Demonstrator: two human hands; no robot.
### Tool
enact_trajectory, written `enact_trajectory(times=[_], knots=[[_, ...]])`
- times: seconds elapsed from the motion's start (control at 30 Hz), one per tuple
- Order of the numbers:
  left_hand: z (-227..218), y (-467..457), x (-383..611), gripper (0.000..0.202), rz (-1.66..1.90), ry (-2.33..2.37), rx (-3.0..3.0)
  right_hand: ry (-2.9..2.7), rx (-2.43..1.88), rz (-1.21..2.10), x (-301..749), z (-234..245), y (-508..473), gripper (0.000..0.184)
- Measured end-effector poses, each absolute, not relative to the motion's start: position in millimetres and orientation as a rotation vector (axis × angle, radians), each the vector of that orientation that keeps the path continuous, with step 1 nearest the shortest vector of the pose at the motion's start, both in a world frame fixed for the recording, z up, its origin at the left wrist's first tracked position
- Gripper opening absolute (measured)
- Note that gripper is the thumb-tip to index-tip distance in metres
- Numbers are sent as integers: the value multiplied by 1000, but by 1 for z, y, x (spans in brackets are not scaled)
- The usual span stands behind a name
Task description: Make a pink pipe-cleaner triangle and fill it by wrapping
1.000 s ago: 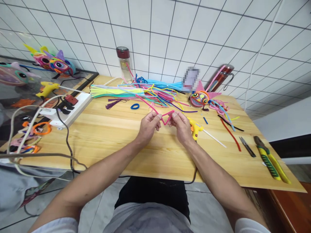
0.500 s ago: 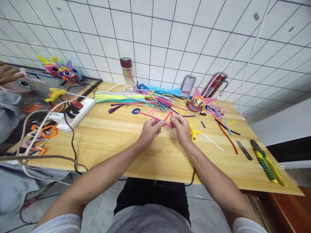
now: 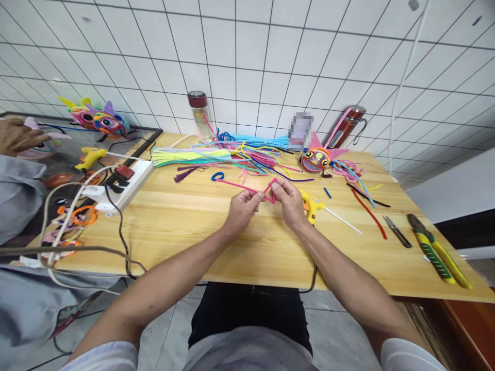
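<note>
A pink pipe cleaner [image 3: 237, 186] is stretched between my hands above the table, its right part bent into a small angular shape. My left hand [image 3: 244, 207] pinches it near the bend, and a long straight end runs out to the left. My right hand [image 3: 288, 202] pinches the bent part with thumb and forefinger. A coiled blue pipe cleaner [image 3: 217, 176] lies by the straight end; whether they touch I cannot tell. Just right of my right hand lies a yellow glue gun [image 3: 311, 206] with a white glue stick, partly hidden by the hand.
Bundled pipe cleaners [image 3: 193, 155] and a decorated fish face [image 3: 316, 161] lie at the back, near a glass bottle [image 3: 201, 116] and red flask [image 3: 348, 126]. Snips [image 3: 397, 232] and pliers [image 3: 435, 250] are at right. A white power strip [image 3: 124, 186] and another person's hand [image 3: 19, 136] are left.
The bent pink part looks folded tighter, its upper corner now at my right fingertips. The view has shifted slightly. The other person's hand has moved over the pink fish on the left.
</note>
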State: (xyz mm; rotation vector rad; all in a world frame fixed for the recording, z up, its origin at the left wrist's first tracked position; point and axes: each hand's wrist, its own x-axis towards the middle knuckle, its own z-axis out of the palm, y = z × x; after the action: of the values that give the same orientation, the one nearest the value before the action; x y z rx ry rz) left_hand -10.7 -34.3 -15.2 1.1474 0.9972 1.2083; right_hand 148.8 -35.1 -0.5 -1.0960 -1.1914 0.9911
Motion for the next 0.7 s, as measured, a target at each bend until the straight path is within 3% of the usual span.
enact_trajectory(times=[0.7], knots=[[-17,-35,-8,44,1166,1001,1238,-1061,-1056,1096,155,0,-28,36]])
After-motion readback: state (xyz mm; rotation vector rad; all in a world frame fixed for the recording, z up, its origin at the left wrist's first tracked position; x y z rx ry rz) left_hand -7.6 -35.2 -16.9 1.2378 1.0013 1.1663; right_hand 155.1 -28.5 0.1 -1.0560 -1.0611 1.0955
